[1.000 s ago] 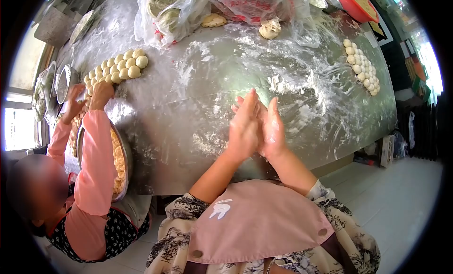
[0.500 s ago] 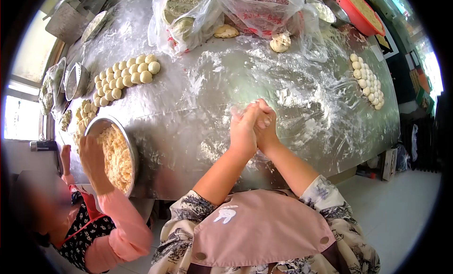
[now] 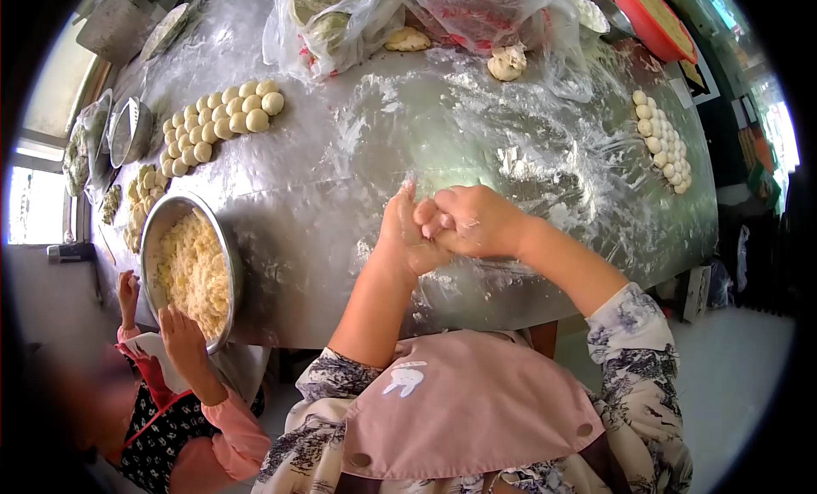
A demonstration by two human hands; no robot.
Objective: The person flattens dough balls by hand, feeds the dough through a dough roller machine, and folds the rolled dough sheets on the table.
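My left hand [image 3: 402, 232] is held over the floured steel table, its visible fingers stretched forward and its palm turned towards the right hand. My right hand [image 3: 478, 220] is closed, with curled fingers pressed against the left palm. The hands touch, and whatever lies between them, if anything, is hidden. A little white flour clings to the skin. Loose flour [image 3: 442, 281] is scattered on the table just below them.
Rows of dough balls [image 3: 223, 119] lie at left, smaller ones [image 3: 661, 142] at far right. A steel bowl [image 3: 236, 281] of crumbly yellowish filling stands near a co-worker's hand [image 3: 183, 341]. Plastic bags [image 3: 374, 30], a dough lump [image 3: 507, 62] and a red basin [image 3: 654, 22] are at the back.
My hands were clasped together; now the right is a fist against the left palm, its elbow swung outward. The co-worker's near hand has dropped towards the bowl's front rim.
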